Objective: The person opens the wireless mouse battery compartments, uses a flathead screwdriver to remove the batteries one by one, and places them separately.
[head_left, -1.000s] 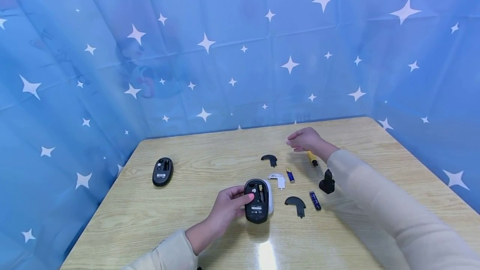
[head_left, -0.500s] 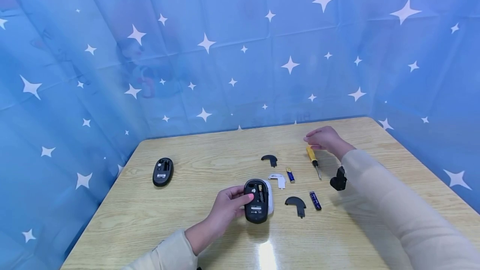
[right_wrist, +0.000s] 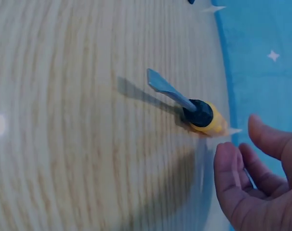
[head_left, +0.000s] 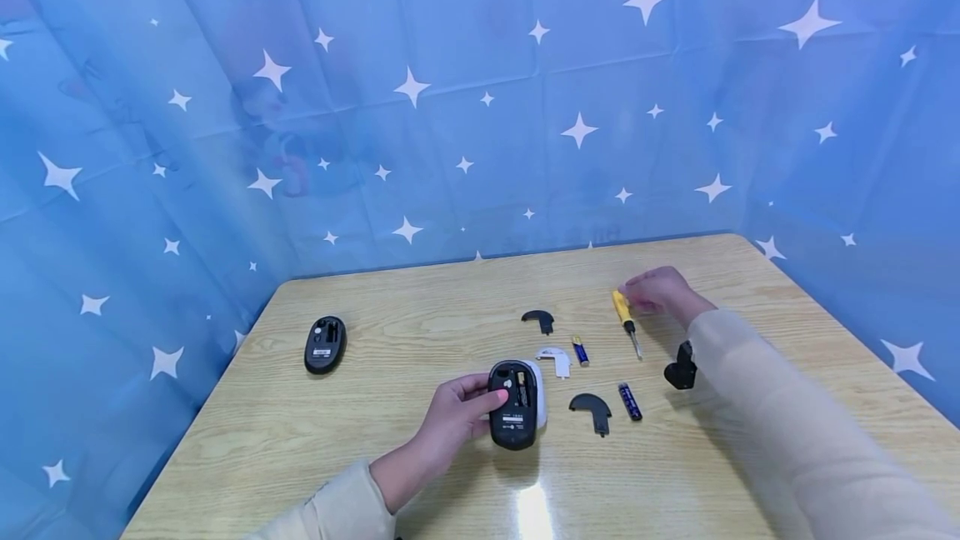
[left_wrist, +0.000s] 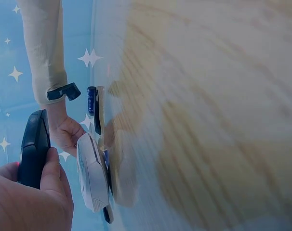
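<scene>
My left hand (head_left: 457, 411) grips a black computer mouse (head_left: 513, 427), its underside turned up with the battery slot uncovered and a battery inside. In the left wrist view the black mouse (left_wrist: 34, 144) is held above the table, apart from a white mouse (left_wrist: 92, 175) lying beyond it. At the far right, my right hand (head_left: 660, 290) is beside the yellow handle of a flat-blade screwdriver (head_left: 624, 312). The right wrist view has the screwdriver (right_wrist: 199, 113) on the table, the thumb and fingers of my right hand (right_wrist: 261, 178) spread and holding nothing.
A second black mouse (head_left: 326, 345) lies underside up at left. Between the hands lie two black battery covers (head_left: 538, 320), a white cover (head_left: 557, 360) and two loose batteries (head_left: 581, 351). The wooden table (head_left: 405, 315) ends at a blue star-patterned curtain (head_left: 450, 123).
My right hand has moved to the right and then slightly toward me, beside the screwdriver's handle, uncovering more of the screwdriver. My left hand and the black mouse have stayed put.
</scene>
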